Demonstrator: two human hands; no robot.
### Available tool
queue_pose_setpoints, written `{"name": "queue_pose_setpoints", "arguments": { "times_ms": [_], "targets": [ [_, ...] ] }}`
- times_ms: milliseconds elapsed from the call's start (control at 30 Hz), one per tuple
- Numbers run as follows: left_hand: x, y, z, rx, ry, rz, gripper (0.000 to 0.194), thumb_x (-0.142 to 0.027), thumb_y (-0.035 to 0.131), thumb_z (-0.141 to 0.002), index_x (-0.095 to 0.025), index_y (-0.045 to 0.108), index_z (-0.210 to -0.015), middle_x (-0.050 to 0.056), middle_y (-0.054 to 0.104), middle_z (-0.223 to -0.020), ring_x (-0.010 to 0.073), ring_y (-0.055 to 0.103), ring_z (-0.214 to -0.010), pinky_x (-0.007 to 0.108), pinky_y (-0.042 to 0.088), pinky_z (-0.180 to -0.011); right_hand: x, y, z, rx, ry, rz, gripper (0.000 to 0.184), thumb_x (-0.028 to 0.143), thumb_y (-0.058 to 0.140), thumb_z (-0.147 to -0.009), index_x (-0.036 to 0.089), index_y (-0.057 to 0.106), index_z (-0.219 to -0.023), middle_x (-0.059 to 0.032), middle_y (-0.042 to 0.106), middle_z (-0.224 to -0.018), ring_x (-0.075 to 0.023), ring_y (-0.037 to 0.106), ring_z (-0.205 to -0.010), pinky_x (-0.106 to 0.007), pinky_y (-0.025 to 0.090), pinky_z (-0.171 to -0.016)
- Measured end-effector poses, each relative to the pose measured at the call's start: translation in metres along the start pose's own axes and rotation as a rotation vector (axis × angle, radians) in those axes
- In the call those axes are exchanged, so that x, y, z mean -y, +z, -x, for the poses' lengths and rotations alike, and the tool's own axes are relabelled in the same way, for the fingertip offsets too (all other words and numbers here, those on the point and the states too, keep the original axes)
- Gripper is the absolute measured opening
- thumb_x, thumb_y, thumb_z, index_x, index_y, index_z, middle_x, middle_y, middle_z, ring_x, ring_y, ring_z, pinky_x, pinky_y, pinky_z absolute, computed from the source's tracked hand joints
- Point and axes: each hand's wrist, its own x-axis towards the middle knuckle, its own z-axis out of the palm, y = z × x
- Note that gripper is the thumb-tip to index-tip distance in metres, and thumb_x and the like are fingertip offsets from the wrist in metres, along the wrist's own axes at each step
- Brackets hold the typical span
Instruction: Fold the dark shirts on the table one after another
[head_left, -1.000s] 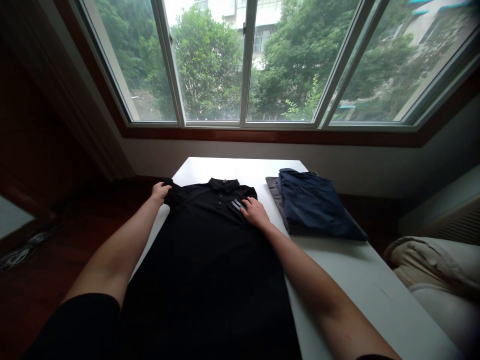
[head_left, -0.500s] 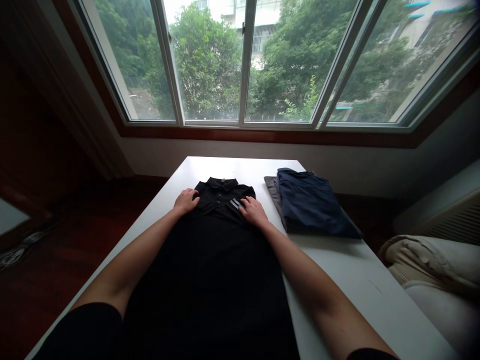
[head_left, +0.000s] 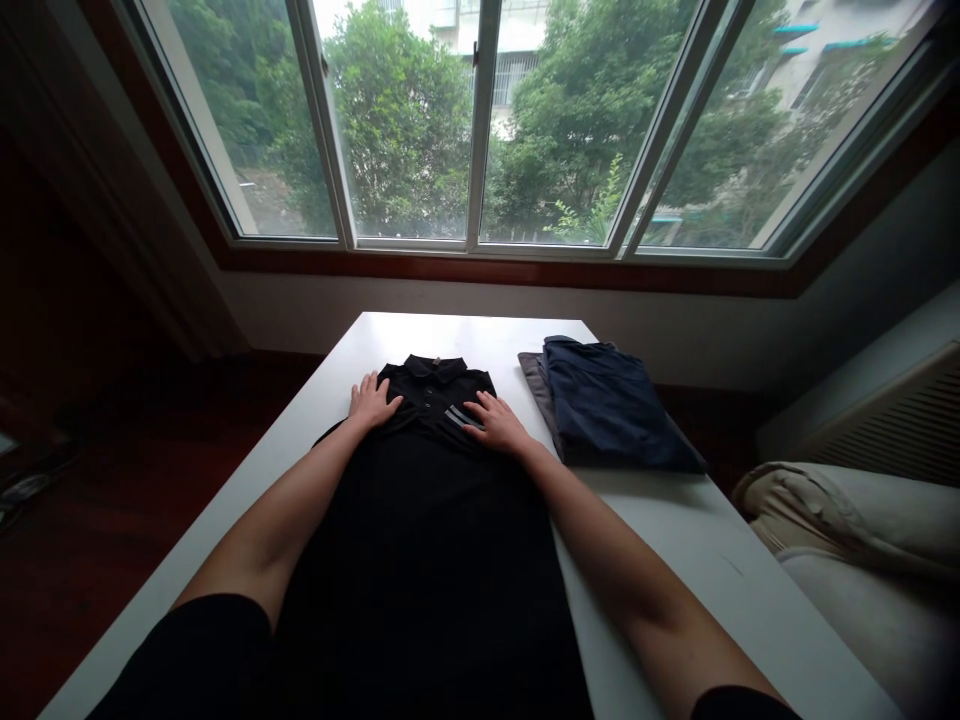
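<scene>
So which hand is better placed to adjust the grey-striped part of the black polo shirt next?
Probably the right hand: its fingers rest by the grey stripes on the black collared polo shirt. The left hand is spread beyond the buttons, so it would have to reach across.

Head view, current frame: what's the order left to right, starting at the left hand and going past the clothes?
Left hand → black shirt collar → right hand → folded navy garment → beige cloth bundle.
</scene>
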Motion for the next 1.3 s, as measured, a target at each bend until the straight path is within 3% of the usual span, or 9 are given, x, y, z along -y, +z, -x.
{"name": "queue_pose_setpoints", "arguments": {
  "times_ms": [100,300,533,667,833,967,1133,1233,1300],
  "targets": [
    [-0.009,-0.001,-0.002,0.009,0.104,0.045,0.077,-0.066,0.039,-0.096,-0.020,0.037,-0.158,0.015,0.015,-0.171,0.0342,0.011,-0.158,0.054,0.013,-0.124,0.001,-0.001,-0.005,-0.042,0.076,-0.020,0.065,0.063,0.050,-0.098,0.026,0.049,-0.152,-0.0111,0.026,-0.168,-0.0282,0.022,-0.155,-0.042,0.020,-0.125],
    [-0.018,0.004,-0.003,0.097,0.030,0.040,0.082,-0.070,0.036,-0.095,-0.019,0.034,-0.160,0.017,0.018,-0.170,0.0355,0.009,-0.158,0.055,0.011,-0.124,0.004,0.005,-0.012,0.047,0.120,-0.019,0.069,0.066,0.048,-0.098,0.029,0.044,-0.156,-0.0111,0.025,-0.168,-0.0307,0.017,-0.156,-0.047,0.015,-0.125],
    [-0.017,0.005,-0.009,-0.016,0.184,0.018,0.077,-0.065,0.038,-0.097,-0.018,0.037,-0.158,0.015,0.021,-0.170,0.0322,0.014,-0.158,0.048,0.009,-0.126,0.005,0.007,-0.025,-0.015,0.103,-0.048,0.063,0.065,0.043,-0.100,0.033,0.047,-0.154,-0.0089,0.019,-0.170,-0.0315,0.013,-0.157,-0.045,0.017,-0.125],
    [-0.012,0.009,-0.022,0.086,0.083,0.046,0.080,-0.069,0.034,-0.096,-0.019,0.037,-0.158,0.016,0.022,-0.169,0.0339,0.017,-0.157,0.050,0.013,-0.124,0.003,0.014,-0.037,0.043,0.165,-0.057,0.071,0.070,0.039,-0.100,0.029,0.040,-0.158,-0.0113,0.018,-0.170,-0.0319,0.012,-0.157,-0.046,0.014,-0.125],
    [-0.012,0.007,-0.026,0.045,0.066,0.070,0.078,-0.067,0.036,-0.097,-0.017,0.037,-0.158,0.017,0.024,-0.169,0.0341,0.017,-0.157,0.050,0.011,-0.125,-0.001,0.017,-0.041,0.049,0.184,-0.058,0.075,0.071,0.039,-0.099,0.029,0.037,-0.160,-0.0107,0.015,-0.171,-0.0307,0.008,-0.158,-0.046,0.011,-0.126],
    [-0.023,0.001,-0.006,-0.037,0.131,0.098,0.068,-0.057,0.036,-0.101,-0.015,0.042,-0.155,0.016,0.031,-0.166,0.0312,0.023,-0.155,0.046,0.015,-0.125,-0.002,0.015,-0.041,0.002,0.173,-0.113,0.068,0.064,0.045,-0.100,0.024,0.046,-0.155,-0.0115,0.027,-0.167,-0.0292,0.018,-0.156,-0.043,0.017,-0.125],
    [-0.047,-0.007,0.038,0.085,0.187,0.103,0.062,-0.055,0.040,-0.102,-0.020,0.045,-0.152,0.014,0.034,-0.165,0.0323,0.025,-0.154,0.052,0.019,-0.124,-0.021,-0.006,-0.054,-0.197,0.288,-0.374,0.040,0.041,0.040,-0.105,0.023,0.067,-0.129,-0.0070,0.068,-0.132,-0.0208,0.060,-0.125,-0.030,0.043,-0.107],
    [-0.082,-0.022,0.075,-0.024,0.335,0.104,0.055,-0.046,0.048,-0.101,-0.019,0.050,-0.148,0.015,0.041,-0.160,0.0315,0.034,-0.149,0.050,0.023,-0.123,-0.041,-0.021,-0.066,-0.300,0.471,-0.473,0.032,0.036,0.047,-0.100,0.021,0.072,-0.113,-0.0073,0.074,-0.112,-0.0216,0.067,-0.107,-0.030,0.050,-0.095],
    [-0.117,-0.034,0.108,-0.051,0.515,0.133,0.047,-0.041,0.051,-0.099,-0.021,0.056,-0.141,0.014,0.053,-0.150,0.0288,0.046,-0.140,0.045,0.032,-0.119,-0.054,-0.027,-0.074,-0.291,0.563,-0.588,0.027,0.035,0.054,-0.096,0.020,0.071,-0.110,-0.0079,0.074,-0.103,-0.0209,0.068,-0.096,-0.030,0.053,-0.086]
  ]
}}
